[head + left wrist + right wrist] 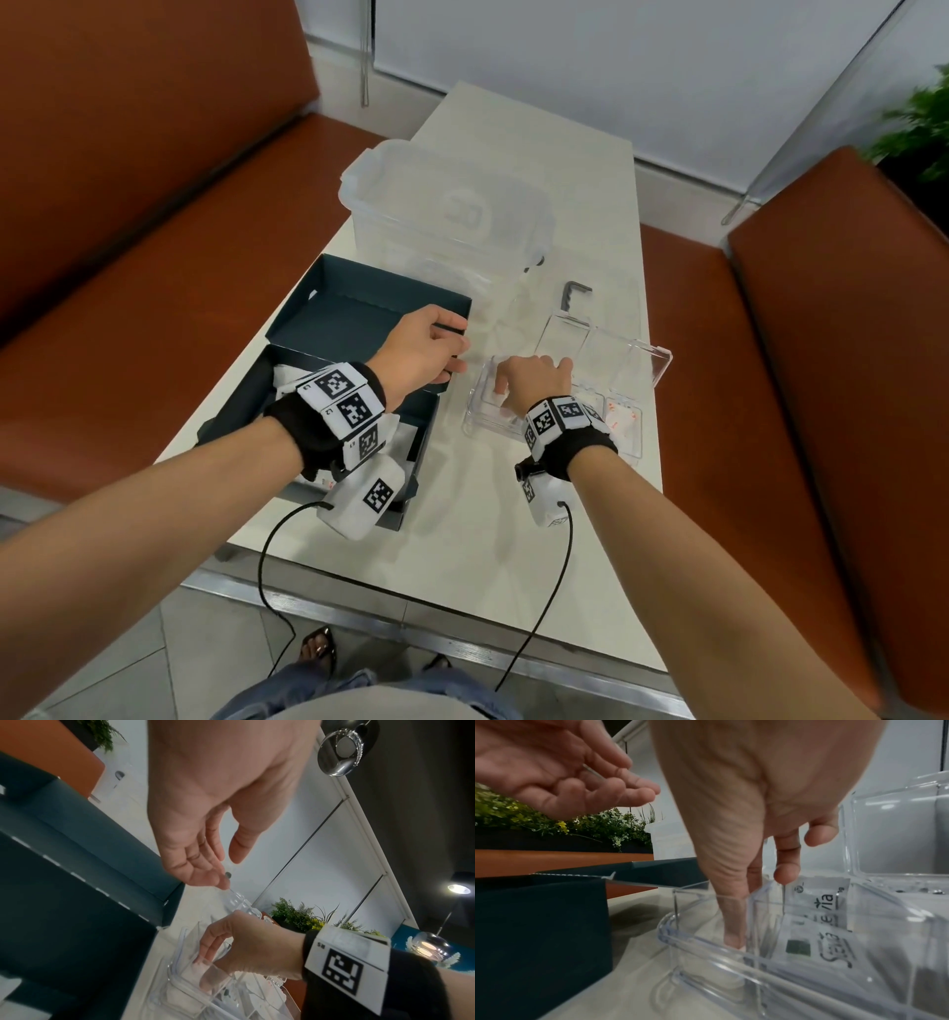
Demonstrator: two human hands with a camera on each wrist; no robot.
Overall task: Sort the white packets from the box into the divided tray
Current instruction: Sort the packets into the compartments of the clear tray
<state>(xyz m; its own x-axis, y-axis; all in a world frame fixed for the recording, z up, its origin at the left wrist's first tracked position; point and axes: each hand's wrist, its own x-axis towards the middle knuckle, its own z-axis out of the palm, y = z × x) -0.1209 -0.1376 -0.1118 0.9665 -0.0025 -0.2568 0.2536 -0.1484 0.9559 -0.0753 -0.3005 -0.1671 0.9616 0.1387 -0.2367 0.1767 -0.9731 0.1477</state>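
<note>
The dark teal box point(359, 318) lies open on the left of the table with white packets point(287, 375) inside. My left hand point(459, 349) hovers over the box's right edge, fingers relaxed and empty point(223, 868). The clear divided tray point(470, 411) sits to its right with its lid folded back. My right hand point(513, 385) reaches down into the tray's near-left compartment. Its thumb and forefinger point(735, 939) pinch a white packet point(203, 966) at the bottom. The neighbouring compartment holds a printed white packet point(821, 902), and more packets point(624, 416) fill the right side.
A large clear lidded storage bin point(447, 205) stands behind the box. A black hex key point(572, 295) lies beyond the tray. Orange bench seats point(154, 257) flank the narrow white table point(462, 539). Wrist-camera cables hang over its near edge.
</note>
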